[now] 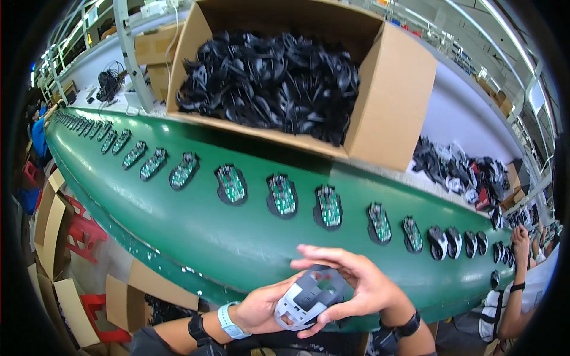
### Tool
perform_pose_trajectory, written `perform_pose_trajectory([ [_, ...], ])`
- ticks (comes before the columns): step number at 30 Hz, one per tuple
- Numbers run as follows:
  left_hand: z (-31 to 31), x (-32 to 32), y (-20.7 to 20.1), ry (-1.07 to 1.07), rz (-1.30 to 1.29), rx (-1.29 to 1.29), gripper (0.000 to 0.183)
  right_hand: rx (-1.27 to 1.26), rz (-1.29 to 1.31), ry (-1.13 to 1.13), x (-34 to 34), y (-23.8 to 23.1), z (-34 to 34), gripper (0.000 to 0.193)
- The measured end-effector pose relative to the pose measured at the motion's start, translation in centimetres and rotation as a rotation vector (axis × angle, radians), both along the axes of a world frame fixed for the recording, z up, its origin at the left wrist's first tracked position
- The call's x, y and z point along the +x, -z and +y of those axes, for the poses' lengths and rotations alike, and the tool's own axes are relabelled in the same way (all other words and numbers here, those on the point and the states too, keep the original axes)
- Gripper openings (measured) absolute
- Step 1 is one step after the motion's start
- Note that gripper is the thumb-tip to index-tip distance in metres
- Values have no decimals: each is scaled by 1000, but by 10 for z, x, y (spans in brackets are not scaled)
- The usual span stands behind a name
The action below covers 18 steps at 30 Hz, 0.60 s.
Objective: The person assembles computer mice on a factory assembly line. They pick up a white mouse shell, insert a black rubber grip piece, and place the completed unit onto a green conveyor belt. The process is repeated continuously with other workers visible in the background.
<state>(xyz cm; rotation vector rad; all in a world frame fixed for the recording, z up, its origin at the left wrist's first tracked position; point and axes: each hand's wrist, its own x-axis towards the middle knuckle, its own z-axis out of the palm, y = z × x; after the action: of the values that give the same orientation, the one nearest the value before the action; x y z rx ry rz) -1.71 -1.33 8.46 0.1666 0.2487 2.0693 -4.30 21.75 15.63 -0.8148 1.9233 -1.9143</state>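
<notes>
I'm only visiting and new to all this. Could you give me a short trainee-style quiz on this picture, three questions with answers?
1. True or false: only the right hand touches the grey and black shell.
2. Choose one: the parts in the large box are A) white, B) black, C) red.
3. Fill in: the belt under the boards is ____.

Key:
1. False: the left hand holds it too.
2. B
3. Green
</notes>
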Motion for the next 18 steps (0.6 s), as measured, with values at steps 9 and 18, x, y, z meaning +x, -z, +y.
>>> perform_pose_trajectory([
  [9,17,-85,-32,-605,488,-277,89,-24,4,657,-5,25,-46,82],
  [18,2,-148,-1,-857,571,-381,78,7,-231,604,-69,33,-50,73],
])
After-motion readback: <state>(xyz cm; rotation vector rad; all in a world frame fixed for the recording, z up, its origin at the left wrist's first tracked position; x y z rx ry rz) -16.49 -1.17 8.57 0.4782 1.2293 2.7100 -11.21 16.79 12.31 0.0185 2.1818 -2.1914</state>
